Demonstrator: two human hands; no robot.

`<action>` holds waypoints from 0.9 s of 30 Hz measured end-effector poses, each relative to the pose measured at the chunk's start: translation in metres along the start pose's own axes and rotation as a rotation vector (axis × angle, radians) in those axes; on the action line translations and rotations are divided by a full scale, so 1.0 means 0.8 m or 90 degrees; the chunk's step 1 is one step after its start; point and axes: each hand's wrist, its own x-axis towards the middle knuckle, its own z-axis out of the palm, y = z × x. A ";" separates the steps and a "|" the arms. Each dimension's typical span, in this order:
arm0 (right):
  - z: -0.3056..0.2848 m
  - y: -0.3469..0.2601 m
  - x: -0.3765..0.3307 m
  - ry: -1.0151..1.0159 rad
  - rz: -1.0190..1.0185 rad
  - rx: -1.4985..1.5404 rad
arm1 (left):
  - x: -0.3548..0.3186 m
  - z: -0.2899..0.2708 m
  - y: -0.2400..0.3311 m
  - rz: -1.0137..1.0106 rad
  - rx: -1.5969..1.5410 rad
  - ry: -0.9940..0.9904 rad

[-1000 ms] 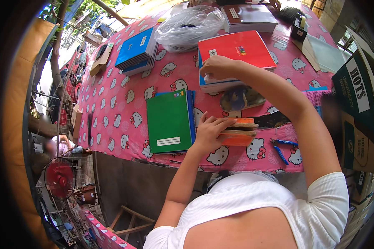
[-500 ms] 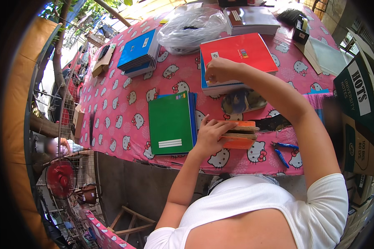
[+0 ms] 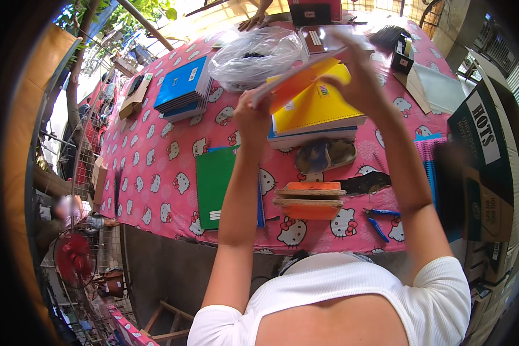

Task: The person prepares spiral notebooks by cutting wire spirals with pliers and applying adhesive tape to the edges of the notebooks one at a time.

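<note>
A red-orange notebook (image 3: 300,81) is raised and tilted above the stack, blurred by motion. My left hand (image 3: 255,115) is closed on its left end. At its right end my right hand (image 3: 360,83) is smeared; the fingers reach over the notebook's edge and the thumb sticks out below. Beneath lies a yellow spiral notebook (image 3: 311,109) on top of white-paged, blue-covered notebooks (image 3: 314,137). A green notebook (image 3: 216,179) lies partly behind my left forearm, over a blue one. An orange-faced wooden block tool (image 3: 310,200) lies near the table's front edge.
A camouflage pouch (image 3: 326,155) and blue-handled pliers (image 3: 380,222) lie on the pink table cover (image 3: 155,196). Blue notebooks (image 3: 181,86), a clear plastic bag (image 3: 256,55) and a tape dispenser (image 3: 402,55) stand farther back. Another person's hand (image 3: 252,22) rests at the far edge; cardboard boxes (image 3: 484,144) stand right.
My left hand has left the orange wooden block and moved up to the stack. The red notebook has been lifted between both hands, uncovering the yellow one. Another person's hand now shows at the far edge.
</note>
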 end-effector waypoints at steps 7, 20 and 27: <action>0.010 0.159 -0.106 0.005 0.302 0.230 | 0.032 -0.011 0.035 -0.148 -0.192 -0.067; 0.056 0.152 -0.132 0.000 0.278 0.188 | 0.007 0.032 -0.069 -0.109 -0.276 -0.107; -0.025 0.013 -0.190 -0.109 0.292 0.124 | -0.042 -0.075 0.032 -0.219 -0.221 -0.146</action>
